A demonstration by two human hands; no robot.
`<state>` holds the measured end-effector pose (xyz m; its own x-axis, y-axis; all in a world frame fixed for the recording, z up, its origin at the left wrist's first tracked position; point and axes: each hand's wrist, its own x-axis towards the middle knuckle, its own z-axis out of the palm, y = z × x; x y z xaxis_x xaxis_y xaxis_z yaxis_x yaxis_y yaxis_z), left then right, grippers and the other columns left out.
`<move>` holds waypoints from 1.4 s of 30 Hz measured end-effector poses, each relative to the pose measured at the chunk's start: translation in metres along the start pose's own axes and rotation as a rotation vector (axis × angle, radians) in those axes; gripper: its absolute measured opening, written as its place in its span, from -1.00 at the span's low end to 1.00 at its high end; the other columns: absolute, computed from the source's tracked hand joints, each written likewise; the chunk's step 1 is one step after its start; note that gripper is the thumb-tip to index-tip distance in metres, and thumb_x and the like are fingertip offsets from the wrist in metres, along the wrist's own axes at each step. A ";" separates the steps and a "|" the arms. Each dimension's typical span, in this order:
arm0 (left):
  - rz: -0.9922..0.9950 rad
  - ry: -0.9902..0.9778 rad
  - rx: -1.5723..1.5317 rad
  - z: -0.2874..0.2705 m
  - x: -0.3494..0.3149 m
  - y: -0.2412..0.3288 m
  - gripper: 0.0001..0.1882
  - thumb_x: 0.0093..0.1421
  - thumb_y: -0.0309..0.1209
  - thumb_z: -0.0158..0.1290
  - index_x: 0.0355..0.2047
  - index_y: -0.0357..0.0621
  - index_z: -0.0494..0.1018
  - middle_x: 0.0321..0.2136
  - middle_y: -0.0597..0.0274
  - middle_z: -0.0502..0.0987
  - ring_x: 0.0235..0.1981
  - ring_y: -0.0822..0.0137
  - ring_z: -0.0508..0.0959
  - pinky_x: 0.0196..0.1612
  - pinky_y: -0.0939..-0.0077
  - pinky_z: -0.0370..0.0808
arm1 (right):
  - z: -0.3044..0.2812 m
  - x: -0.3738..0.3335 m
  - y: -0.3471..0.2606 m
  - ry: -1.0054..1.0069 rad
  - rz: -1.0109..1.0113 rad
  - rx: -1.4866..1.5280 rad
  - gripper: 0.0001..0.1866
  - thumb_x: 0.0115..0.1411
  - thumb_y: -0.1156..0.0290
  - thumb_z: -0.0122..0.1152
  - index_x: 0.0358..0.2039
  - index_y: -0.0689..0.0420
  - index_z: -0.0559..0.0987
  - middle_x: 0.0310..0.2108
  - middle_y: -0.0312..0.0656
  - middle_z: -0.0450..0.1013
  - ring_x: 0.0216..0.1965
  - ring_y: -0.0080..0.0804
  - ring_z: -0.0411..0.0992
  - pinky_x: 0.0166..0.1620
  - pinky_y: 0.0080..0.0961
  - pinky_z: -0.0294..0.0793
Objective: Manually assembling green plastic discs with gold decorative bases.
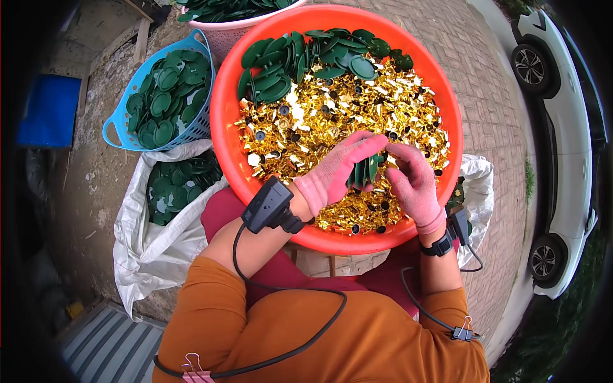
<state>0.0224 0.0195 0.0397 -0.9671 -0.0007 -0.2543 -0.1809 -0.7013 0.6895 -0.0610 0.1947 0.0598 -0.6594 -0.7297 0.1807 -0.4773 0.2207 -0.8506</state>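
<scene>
My left hand (337,169), in a pink glove, is closed around a short stack of dark green plastic discs (365,170) held on edge. My right hand (418,185), gloved the same way, curls its fingers and thumb towards the far right side of that stack. Whatever sits between its fingertips is too small to make out. Both hands are over a large orange-red basin (223,115) filled with shiny gold pieces (408,105), small dark round caps among them. More green discs (274,64) lie heaped along the basin's far left side.
Left of the basin stand a blue basket (113,122) and a white sack (137,239), both holding green discs. A pink basket (223,33) is behind. Another white sack (477,191) stands at right. Cables (300,348) run along my arms. A white car (568,147) is parked beyond the paving.
</scene>
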 end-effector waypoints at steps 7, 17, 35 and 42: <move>-0.127 -0.010 0.030 -0.001 -0.001 0.005 -0.61 0.33 -0.09 -0.05 0.02 -0.04 0.42 -0.33 0.33 0.50 -0.38 0.45 0.56 -0.47 0.55 0.50 | 0.004 -0.011 -0.005 -0.085 0.281 0.339 -0.58 0.22 0.52 0.16 0.11 0.22 0.43 -0.19 -0.30 0.45 -0.34 -0.65 0.41 -0.28 -0.66 0.41; 0.772 0.126 1.028 0.006 -0.013 -0.007 -0.38 -0.07 -0.27 0.36 0.00 -0.15 0.41 -0.26 0.02 0.45 -0.22 0.05 0.50 -0.15 0.29 0.46 | 0.025 -0.024 -0.015 -0.001 0.384 0.569 -0.62 0.36 0.18 0.06 0.00 0.22 0.40 -0.55 -0.39 0.37 -0.69 -0.73 0.23 -0.62 -0.76 0.13; 0.861 0.128 1.217 0.004 -0.023 -0.018 -0.37 -0.04 -0.27 0.32 0.03 -0.20 0.38 -0.26 0.01 0.43 -0.25 0.04 0.50 -0.16 0.29 0.47 | 0.022 -0.023 -0.030 -0.090 0.755 0.834 -0.76 0.37 0.23 -0.03 -0.17 0.14 0.42 -0.55 -0.42 0.39 -0.72 -0.77 0.17 -0.67 -0.76 0.08; -0.088 -0.024 0.236 -0.003 -0.020 -0.006 -0.66 0.26 -0.21 0.07 -0.04 -0.10 0.45 -0.34 0.24 0.57 -0.40 0.33 0.60 -0.46 0.53 0.47 | 0.006 -0.025 -0.038 -0.045 0.377 -0.032 -0.75 0.30 0.36 0.03 -0.10 0.24 0.47 -0.53 -0.25 0.41 -0.59 -0.54 0.36 -0.49 -0.58 0.39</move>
<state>0.0438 0.0210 0.0387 -0.9492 0.0725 -0.3062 -0.2990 -0.5117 0.8055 -0.0233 0.2008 0.0849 -0.7661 -0.6212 -0.1648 -0.2244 0.4988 -0.8372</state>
